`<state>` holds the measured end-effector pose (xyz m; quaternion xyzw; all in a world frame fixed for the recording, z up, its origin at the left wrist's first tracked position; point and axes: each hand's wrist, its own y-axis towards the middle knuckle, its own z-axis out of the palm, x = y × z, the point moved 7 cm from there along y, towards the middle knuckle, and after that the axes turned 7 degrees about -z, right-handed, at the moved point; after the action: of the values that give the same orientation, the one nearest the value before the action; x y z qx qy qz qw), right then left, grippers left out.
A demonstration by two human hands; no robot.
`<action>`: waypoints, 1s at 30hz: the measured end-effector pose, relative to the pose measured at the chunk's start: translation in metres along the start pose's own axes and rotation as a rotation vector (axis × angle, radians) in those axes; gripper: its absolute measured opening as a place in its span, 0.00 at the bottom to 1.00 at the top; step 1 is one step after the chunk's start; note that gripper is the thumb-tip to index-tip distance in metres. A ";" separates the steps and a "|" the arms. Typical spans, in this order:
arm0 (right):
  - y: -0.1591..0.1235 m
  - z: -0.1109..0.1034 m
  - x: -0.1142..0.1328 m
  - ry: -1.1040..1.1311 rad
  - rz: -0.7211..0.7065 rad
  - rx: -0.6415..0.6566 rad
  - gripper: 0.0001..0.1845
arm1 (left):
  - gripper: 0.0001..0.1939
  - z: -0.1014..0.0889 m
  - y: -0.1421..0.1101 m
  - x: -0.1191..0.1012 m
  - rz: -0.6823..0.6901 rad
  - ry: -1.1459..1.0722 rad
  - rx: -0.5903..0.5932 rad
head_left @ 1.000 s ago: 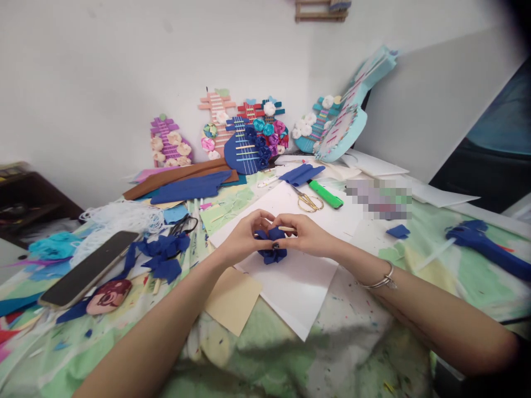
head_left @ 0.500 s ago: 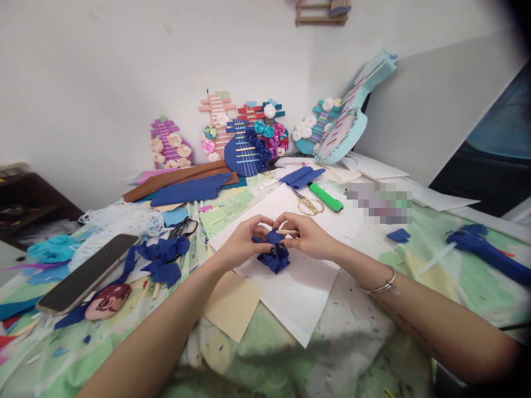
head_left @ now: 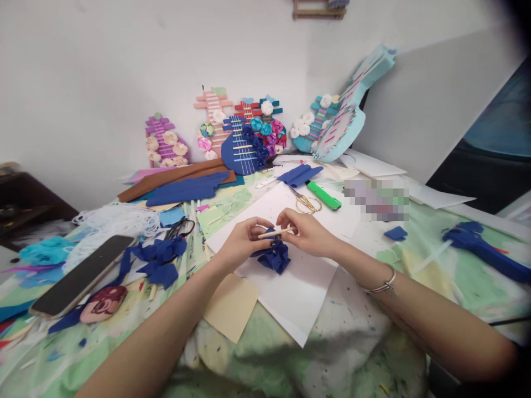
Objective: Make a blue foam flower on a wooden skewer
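Note:
My left hand (head_left: 244, 239) pinches a small piece of dark blue crepe paper (head_left: 269, 230) over the white sheets. My right hand (head_left: 306, 234) is closed on a thin wooden stick (head_left: 271, 235), which lies across the blue piece with its tip toward the left fingers. Both hands' fingertips nearly meet, and they partly hide the small piece. Just below them is a crumpled bunch of dark blue crepe paper (head_left: 275, 260); whether it is joined to the held piece I cannot tell. White paper sheets (head_left: 305, 301) lie beneath.
Gold-handled scissors (head_left: 307, 204) and a green box cutter (head_left: 324, 195) lie beyond my hands. A blue glue gun (head_left: 489, 251) is at right. At left are a phone (head_left: 83, 276) and blue scraps (head_left: 161, 260). Flower-decorated paper guitars (head_left: 238, 146) lean against the wall.
The stick has swung across the blue piece, its tip now reaching further left, toward the left fingers. The right hand has tilted slightly. The view has shifted a little.

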<state>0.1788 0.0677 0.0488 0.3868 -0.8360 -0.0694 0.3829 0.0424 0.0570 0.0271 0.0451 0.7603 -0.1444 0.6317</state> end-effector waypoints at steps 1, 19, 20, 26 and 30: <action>0.000 -0.002 -0.001 -0.045 0.008 0.002 0.10 | 0.20 -0.001 0.000 0.002 -0.019 -0.012 -0.015; 0.001 -0.005 -0.007 -0.506 0.099 0.003 0.22 | 0.21 -0.007 -0.002 0.007 -0.005 -0.164 -0.075; 0.001 -0.005 -0.007 -0.516 0.101 -0.002 0.22 | 0.21 -0.006 -0.002 0.007 -0.004 -0.171 -0.071; -0.001 -0.006 -0.005 -0.578 0.104 -0.037 0.21 | 0.25 -0.005 -0.001 0.010 -0.005 -0.212 -0.045; -0.002 -0.006 0.000 -0.620 0.086 -0.064 0.20 | 0.19 -0.008 -0.002 0.007 0.054 -0.219 -0.113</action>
<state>0.1846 0.0677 0.0521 0.2990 -0.9260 -0.1941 0.1245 0.0329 0.0568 0.0221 0.0137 0.6922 -0.0885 0.7162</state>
